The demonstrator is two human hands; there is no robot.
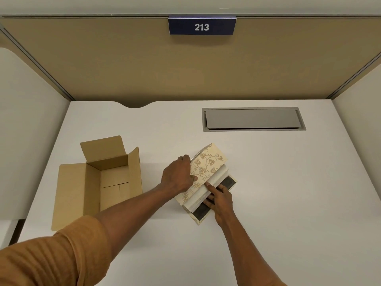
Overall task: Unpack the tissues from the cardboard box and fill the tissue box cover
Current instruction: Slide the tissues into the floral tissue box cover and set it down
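A floral cream tissue box cover (208, 164) lies on its side on the white desk (288, 193), its dark-lined flap (228, 181) folded open toward me. A white stack of tissues (208, 191) sits partly inside the cover's opening. My left hand (178, 175) rests on the cover's patterned side, gripping it. My right hand (219, 198) presses its fingers against the tissue stack at the opening. To the left stands the brown cardboard box (99, 182), flaps open, with nothing visible inside.
A grey cable hatch (253, 119) is set into the desk at the back right. Tan partition walls enclose the desk on three sides, with a blue sign reading 213 (202, 26) on the back wall. A curved notch (135, 105) cuts the desk's rear edge.
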